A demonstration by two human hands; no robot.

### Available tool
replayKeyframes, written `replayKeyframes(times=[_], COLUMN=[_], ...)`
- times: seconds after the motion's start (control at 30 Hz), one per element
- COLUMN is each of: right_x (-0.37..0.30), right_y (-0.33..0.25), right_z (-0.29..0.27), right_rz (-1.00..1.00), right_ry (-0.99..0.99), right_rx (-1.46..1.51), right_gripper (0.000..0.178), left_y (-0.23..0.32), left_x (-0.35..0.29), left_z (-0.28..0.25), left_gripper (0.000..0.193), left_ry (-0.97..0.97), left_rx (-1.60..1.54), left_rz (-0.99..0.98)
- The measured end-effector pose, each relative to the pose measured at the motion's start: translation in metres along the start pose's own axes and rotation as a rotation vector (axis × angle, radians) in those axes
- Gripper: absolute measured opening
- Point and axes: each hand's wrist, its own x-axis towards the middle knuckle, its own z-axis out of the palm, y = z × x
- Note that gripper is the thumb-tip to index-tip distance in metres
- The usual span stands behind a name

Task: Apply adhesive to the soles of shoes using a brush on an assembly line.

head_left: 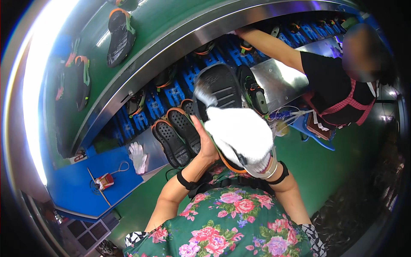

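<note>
My bare left hand (205, 143) grips the left side of a black shoe sole (224, 81), which faces up and has grooves across its middle. Its far end points toward the conveyor, and an orange rim shows at the near end. In a white glove, my right hand (239, 130) is closed over the sole, on a brush (205, 93) whose pale bristles lie on the sole's surface, smeared by motion. The glove hides the brush handle and much of the sole's near half. Close by on the left lie several black perforated soles with orange rims (184, 126).
A black shoe (254, 92) lies just right of the sole. Behind runs a conveyor with blue racks (173, 92) carrying shoes; a co-worker's arm (274, 45) reaches into it. More shoes (120, 36) sit on the green upper surface. White gloves (138, 157) lie by a blue tabletop (72, 188).
</note>
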Motion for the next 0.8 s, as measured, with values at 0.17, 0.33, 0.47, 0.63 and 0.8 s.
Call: replayKeyframes(times=[0.17, 0.33, 0.47, 0.63, 0.8], right_x=[-0.006, -0.003, -0.006, 0.002, -0.006], right_y=[0.007, 0.005, 0.005, -0.006, 0.000], right_z=[-0.003, 0.012, 0.002, -0.005, -0.007], right_rz=[0.177, 0.017, 0.157, 0.003, -0.010], right_ry=[0.117, 0.056, 0.155, 0.027, 0.002], right_rx=[0.241, 0.089, 0.356, 0.032, 0.196], right_gripper=[0.033, 0.035, 0.034, 0.034, 0.033], left_y=[-0.005, -0.003, -0.001, -0.012, -0.012], left_x=[0.006, 0.000, 0.002, 0.004, 0.004], left_z=[0.011, -0.029, -0.025, -0.043, -0.044], left_gripper=[0.107, 0.111, 0.113, 0.114, 0.115], left_ry=[0.419, -0.042, 0.227, -0.126, -0.021], left_rx=[0.373, -0.157, 0.305, -0.306, -0.194], left_rz=[0.154, -0.057, -0.015, 0.009, 0.024])
